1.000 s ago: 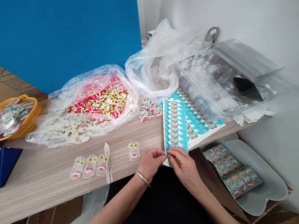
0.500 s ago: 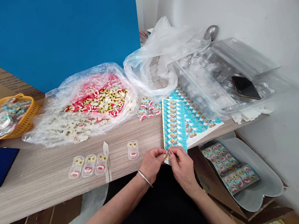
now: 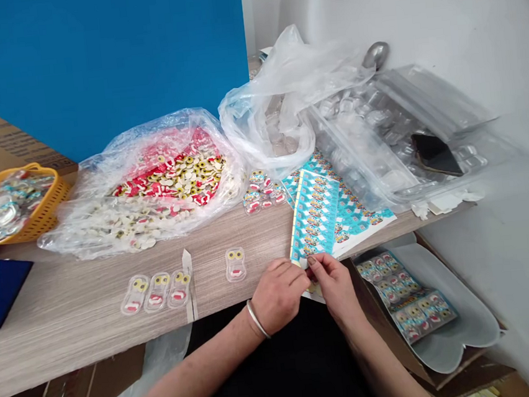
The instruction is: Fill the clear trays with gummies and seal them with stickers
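A blue sheet of printed stickers [image 3: 315,212] lies at the table's front edge, tilted to the right on top of more sheets [image 3: 359,214]. My left hand [image 3: 280,293], with a bangle at the wrist, is closed on its lower end, the fingertips partly hidden. Beside it my right hand [image 3: 335,279] pinches the same end between thumb and forefinger. To the left lies one clear plastic blister [image 3: 236,265] holding two yellow eyes and a red-and-white mouth piece. Three similar blisters [image 3: 157,292] sit in a row farther left, next to a pale pointed strip [image 3: 188,284].
Behind is an open plastic bag [image 3: 182,175] of loose eye and mouth pieces. A yellow basket [image 3: 36,214] stands at left, with a blue holder [image 3: 2,292] before it. At right are a clear tub [image 3: 363,151] of plastic shells, a phone [image 3: 435,154] and, lower, an open carton [image 3: 414,346].
The sticker sheet has turned, its far end swinging right. My left hand has rolled over so its back faces up, and my right hand has shifted slightly right.
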`<state>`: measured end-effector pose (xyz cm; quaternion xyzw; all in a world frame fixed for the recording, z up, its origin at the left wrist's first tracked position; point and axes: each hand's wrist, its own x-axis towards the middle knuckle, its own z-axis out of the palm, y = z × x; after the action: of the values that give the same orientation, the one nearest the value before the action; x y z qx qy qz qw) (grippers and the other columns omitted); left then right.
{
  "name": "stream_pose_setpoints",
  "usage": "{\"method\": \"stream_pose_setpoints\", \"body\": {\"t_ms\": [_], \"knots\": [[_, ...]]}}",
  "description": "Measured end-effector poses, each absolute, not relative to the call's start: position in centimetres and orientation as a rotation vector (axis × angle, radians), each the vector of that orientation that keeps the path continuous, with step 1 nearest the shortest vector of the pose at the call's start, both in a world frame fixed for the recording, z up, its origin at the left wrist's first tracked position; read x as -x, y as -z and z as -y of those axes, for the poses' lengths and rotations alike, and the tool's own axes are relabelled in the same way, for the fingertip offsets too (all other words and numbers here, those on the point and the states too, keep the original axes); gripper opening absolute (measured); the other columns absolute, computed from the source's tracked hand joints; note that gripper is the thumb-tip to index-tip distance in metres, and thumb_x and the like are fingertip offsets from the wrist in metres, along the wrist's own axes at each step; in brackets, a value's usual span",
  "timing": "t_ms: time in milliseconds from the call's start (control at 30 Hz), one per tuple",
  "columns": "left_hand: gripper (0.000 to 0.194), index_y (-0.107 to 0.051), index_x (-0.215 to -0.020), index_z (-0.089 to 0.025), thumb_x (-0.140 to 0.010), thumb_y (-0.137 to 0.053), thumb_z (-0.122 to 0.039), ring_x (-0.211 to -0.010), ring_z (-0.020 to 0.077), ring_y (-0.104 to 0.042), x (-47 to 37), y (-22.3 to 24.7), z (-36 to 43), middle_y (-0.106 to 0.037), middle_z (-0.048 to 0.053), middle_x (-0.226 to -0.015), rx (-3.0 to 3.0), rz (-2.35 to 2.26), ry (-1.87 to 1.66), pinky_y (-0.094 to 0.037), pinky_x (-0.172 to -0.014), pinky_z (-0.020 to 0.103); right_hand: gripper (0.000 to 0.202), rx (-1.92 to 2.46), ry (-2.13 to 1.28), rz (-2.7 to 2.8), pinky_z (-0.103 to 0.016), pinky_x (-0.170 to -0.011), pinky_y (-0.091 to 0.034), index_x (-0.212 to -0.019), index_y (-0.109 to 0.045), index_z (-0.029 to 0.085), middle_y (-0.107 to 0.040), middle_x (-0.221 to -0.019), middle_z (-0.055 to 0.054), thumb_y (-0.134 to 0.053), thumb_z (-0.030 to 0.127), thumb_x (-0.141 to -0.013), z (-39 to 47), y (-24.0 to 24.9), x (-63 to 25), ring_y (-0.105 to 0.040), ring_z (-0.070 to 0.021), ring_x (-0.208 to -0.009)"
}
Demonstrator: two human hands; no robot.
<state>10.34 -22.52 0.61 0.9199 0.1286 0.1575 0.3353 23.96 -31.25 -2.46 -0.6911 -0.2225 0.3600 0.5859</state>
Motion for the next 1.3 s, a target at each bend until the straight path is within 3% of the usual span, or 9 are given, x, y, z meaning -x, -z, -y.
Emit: {"method": "stream_pose_setpoints", "body": {"t_ms": [167, 333, 433, 567, 667, 800, 1033, 1167, 1300], "knots": [[0.027, -0.061, -0.11, -0.019, -0.093, -0.041, -0.014, -0.103, 0.0255, -0.054, -11.8, 1.3, 21.8, -0.064, 0.011, -0.107, -2.622, -0.426, -0.192, -0.04, -0.087, 0.041, 0.02, 1.311, -0.685, 0.146, -0.025, -0.056, -0.043, -0.081, -0.061, 0.02, -0.059, -0.067, 0.003, -0.071, 0.037, -0.077, 31.4, 0.5, -25.7, -0.053, -0.0114, -0.057], [0.027, -0.061, -0.112, -0.019, -0.092, -0.043, -0.014, -0.11, 0.0268, -0.052, -13.2, 1.4, 21.1, -0.062, 0.012, -0.114, -2.523, -0.498, -0.203, -0.038, -0.092, 0.044, 0.01, 1.375, -0.175, 0.364, -0.033, -0.071, -0.051, -0.09, -0.062, 0.021, -0.061, -0.087, -0.002, -0.062, 0.031, -0.087, 32.1, -4.5, -25.4, -0.06, -0.0142, -0.071], [0.023, -0.066, -0.101, -0.018, -0.094, -0.044, -0.023, -0.101, 0.0245, -0.057, -13.2, 0.1, 21.4, -0.066, 0.011, -0.104, -1.926, -0.548, -0.3, -0.04, -0.092, 0.042, 0.007, 1.589, 0.123, 0.787, -0.039, -0.081, -0.051, -0.094, -0.062, 0.02, -0.062, -0.095, -0.007, -0.057, 0.021, -0.09, 32.1, -5.0, -24.1, -0.062, -0.0201, -0.089], [0.037, -0.065, -0.098, -0.017, -0.094, -0.045, -0.048, -0.082, 0.0172, -0.059, -11.8, -2.6, 22.4, -0.065, 0.007, -0.091, -0.778, -0.58, -0.424, -0.046, -0.081, 0.033, 0.025, 1.592, 0.271, 1.374, -0.039, -0.082, -0.053, -0.107, -0.062, 0.021, -0.065, -0.099, -0.008, -0.059, 0.009, -0.086, 31.2, -2.4, -22.0, -0.062, -0.0211, -0.094], [0.025, -0.065, -0.088, -0.015, -0.084, -0.065, -0.04, -0.073, 0.0112, -0.055, -10.3, -3.8, 22.5, -0.062, 0.002, -0.081, -0.509, -0.623, -0.501, -0.045, -0.074, 0.025, 0.03, 1.568, 0.315, 1.555, -0.042, -0.085, -0.052, -0.111, -0.062, 0.021, -0.066, -0.101, -0.008, -0.062, 0.009, -0.084, 30.3, -1.0, -20.4, -0.061, -0.0235, -0.099], [0.024, -0.061, -0.08, -0.016, -0.075, -0.073, -0.036, -0.071, 0.0116, -0.056, -7.5, -3.1, 20.5, -0.06, 0.001, -0.077, -0.579, -0.841, -0.577, -0.045, -0.069, 0.024, 0.034, 1.529, 0.041, 1.734, -0.047, -0.092, -0.047, -0.116, -0.06, 0.019, -0.065, -0.111, -0.01, -0.054, 0.008, -0.085, 29.5, -1.2, -19.4, -0.057, -0.0264, -0.11], [0.023, -0.065, -0.082, -0.018, -0.086, -0.056, -0.039, -0.075, 0.0165, -0.055, -0.1, -2.7, 16.1, -0.062, 0.003, -0.077, -1.625, -1.062, -0.293, -0.043, -0.07, 0.028, 0.044, 1.7, -0.37, 1.538, -0.048, -0.103, -0.041, -0.129, -0.053, 0.022, -0.054, -0.131, -0.012, -0.061, 0.026, -0.085, 26.1, -2.0, -19.5, -0.05, -0.0278, -0.122], [0.022, -0.065, -0.08, -0.019, -0.087, -0.054, -0.035, -0.073, 0.0161, -0.055, 1.2, -3.6, 16.1, -0.063, 0.002, -0.076, -1.809, -1.015, -0.171, -0.04, -0.068, 0.026, 0.036, 1.667, -0.917, 1.428, -0.035, -0.084, -0.05, -0.122, -0.056, 0.022, -0.068, -0.099, -0.004, -0.059, 0.029, -0.086, 24.2, -1.3, -17.6, -0.063, -0.0202, -0.092], [0.021, -0.065, -0.081, -0.019, -0.086, -0.053, -0.035, -0.055, 0.0142, -0.052, 1.0, -3.0, 15.8, -0.055, -0.004, -0.057, -1.737, -1.115, -0.087, -0.037, -0.059, 0.026, 0.018, 1.695, -1.044, 1.282, -0.028, -0.067, -0.046, -0.104, -0.059, 0.021, -0.064, -0.074, 0.002, -0.053, 0.03, -0.09, 23.3, -0.2, -16.4, -0.06, -0.0155, -0.068]]}}
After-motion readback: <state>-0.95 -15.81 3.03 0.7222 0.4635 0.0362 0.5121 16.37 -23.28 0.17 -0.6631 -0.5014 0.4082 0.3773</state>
